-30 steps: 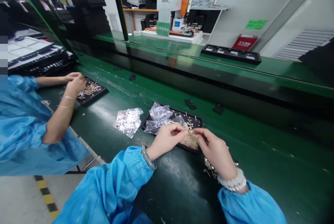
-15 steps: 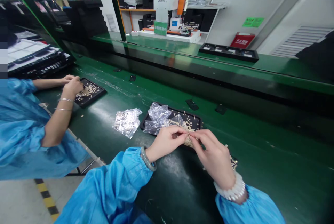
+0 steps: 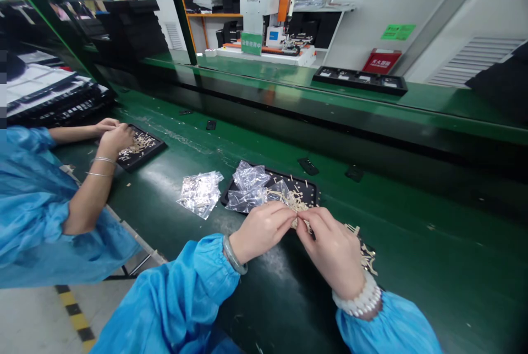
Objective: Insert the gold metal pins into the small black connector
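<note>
My left hand (image 3: pixel 264 228) and my right hand (image 3: pixel 332 244) meet fingertip to fingertip over the near edge of a black tray (image 3: pixel 314 192). Both are closed in a pinch; whatever lies between the fingertips is too small to name. Small beige strips (image 3: pixel 292 199) are heaped in the tray, partly behind my fingers. Clear plastic bags (image 3: pixel 249 176) lie in the tray's left half. Left of the tray is a stack of clear bags (image 3: pixel 201 193) on the green bench (image 3: pixel 165 205). More beige pieces (image 3: pixel 367 258) show beside my right wrist, on a dark surface partly hidden by my hand.
At the left, a co-worker's hands (image 3: pixel 117 137) work over another black tray (image 3: pixel 146 156) of beige strips. Small black parts (image 3: pixel 308 165) lie along the back of the bench. A raised shelf behind carries a long black tray (image 3: pixel 358 80).
My right hand has shifted slightly left and its fingers have curled in closer to my left fingertips. More of the beige pieces beside my right wrist now show.
</note>
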Motion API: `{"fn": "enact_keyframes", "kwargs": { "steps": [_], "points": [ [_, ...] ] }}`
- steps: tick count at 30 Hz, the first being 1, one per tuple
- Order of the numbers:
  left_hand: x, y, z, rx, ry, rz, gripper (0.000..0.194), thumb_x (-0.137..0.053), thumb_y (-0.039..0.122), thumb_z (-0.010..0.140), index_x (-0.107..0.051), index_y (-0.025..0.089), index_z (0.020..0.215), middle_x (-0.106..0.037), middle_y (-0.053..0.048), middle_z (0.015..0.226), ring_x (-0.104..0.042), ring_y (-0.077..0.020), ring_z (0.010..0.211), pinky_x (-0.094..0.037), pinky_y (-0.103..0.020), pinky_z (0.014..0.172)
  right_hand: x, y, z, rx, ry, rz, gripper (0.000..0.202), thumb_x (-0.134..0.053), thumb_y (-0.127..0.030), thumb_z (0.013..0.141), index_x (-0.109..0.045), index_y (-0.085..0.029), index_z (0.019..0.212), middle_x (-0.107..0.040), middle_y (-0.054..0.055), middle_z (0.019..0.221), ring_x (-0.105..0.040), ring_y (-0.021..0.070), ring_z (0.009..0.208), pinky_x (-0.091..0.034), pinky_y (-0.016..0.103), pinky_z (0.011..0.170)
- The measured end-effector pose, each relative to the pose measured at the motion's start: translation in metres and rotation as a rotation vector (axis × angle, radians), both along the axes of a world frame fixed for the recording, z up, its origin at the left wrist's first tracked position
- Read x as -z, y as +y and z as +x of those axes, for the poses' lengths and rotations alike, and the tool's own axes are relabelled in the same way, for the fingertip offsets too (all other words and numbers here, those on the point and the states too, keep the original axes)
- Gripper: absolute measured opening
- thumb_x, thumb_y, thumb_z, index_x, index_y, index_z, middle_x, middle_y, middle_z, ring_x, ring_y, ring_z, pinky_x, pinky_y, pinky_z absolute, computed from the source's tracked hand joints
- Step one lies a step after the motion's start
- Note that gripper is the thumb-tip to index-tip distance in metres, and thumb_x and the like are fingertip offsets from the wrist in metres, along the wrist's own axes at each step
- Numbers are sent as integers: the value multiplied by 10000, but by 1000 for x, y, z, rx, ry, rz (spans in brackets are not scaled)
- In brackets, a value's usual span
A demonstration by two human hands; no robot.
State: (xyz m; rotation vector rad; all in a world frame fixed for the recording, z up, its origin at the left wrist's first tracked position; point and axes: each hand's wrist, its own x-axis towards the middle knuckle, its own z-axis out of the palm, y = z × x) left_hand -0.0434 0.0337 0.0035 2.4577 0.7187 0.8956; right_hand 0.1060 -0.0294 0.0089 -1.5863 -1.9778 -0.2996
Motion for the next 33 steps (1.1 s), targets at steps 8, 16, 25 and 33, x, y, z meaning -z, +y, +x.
{"fn": "enact_keyframes", "kwargs": {
  "steps": [8,16,25,33],
  "points": [
    [-1,-5,6,-64,-158,-267,156,-497,165,852,-651,148,833,-629,-21,795,-567,-115,727,-448,-214,683,3,2,-2,-5,371,-57,123,-468,-204,879,-570,-190,813,-597,32,813,-573,167,681,-426,274,637],
    [-1,7,5,-164,-285,-528,115,-519,178,820,-627,148,791,-615,-3,749,-536,-109,683,-404,-200,617,-3,16,29,131,515,-211,157,-512,-333,833,-604,-218,779,-630,9,709,-576,181,590,-441,279,561],
    [0,13,2,-199,-405,-642,147,-454,274,874,-528,156,825,-482,17,717,-415,-92,620,-335,-196,568,6,80,84,-2,256,-541,221,-458,-234,834,-651,-245,940,-669,0,973,-613,201,905,-462,292,819],
    [5,20,3,-153,-482,-613,152,-510,282,846,-576,151,805,-515,-15,788,-473,-127,741,-362,-224,669,42,138,129,367,301,-545,156,-657,-261,725,-653,-157,841,-626,133,980,-536,334,1005,-393,463,874]
  ]
}}
